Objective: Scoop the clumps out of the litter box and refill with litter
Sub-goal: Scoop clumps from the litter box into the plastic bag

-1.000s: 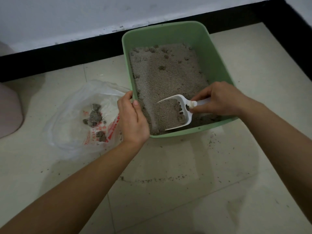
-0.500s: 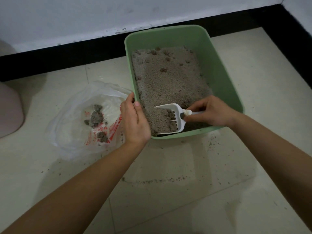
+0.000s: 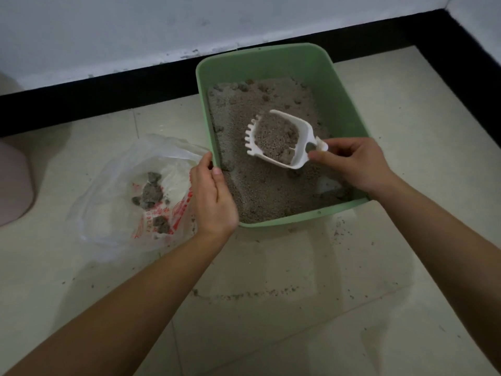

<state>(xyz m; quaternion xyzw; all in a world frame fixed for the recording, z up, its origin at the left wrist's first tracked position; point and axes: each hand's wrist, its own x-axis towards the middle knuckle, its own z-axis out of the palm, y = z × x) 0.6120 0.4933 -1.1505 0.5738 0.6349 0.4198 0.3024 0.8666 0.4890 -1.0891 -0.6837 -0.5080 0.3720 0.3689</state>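
Several grey clumps [image 3: 151, 191] already lie in the crinkled, translucent plastic bag [image 3: 108, 185] with red print, which is spread open on the floor [image 3: 271, 267] just beside the litter box [image 3: 349, 112]. So the scooping is well under way but, by the look of it, not finished: more dark lumps [image 3: 244, 86] dot the far end of the box. The refill has not begun, and no supply of fresh litter is in view.

The box is a smooth, pale green plastic tub with rounded corners, set near the black baseboard [image 3: 108, 99]. Inside, the litter [image 3: 265, 194] is fine, sandy and grey-brown, scraped thin at the near right corner, where a pale patch of bottom shows.

The right hand [image 3: 357, 164] pinches the short handle of the scoop [image 3: 302, 139] between thumb and fingers. The scoop is white rigid plastic with a toothed front edge, and it is held above the litter, loaded with loose grains and at least one darker lump. The left hand [image 3: 214, 196] grips the box's left wall near the front corner, thumb inside and fingers outside; whether it also catches the bag's edge cannot be told.

Stray grains [image 3: 244, 295] speckle the glossy cream tiles in front of the box.
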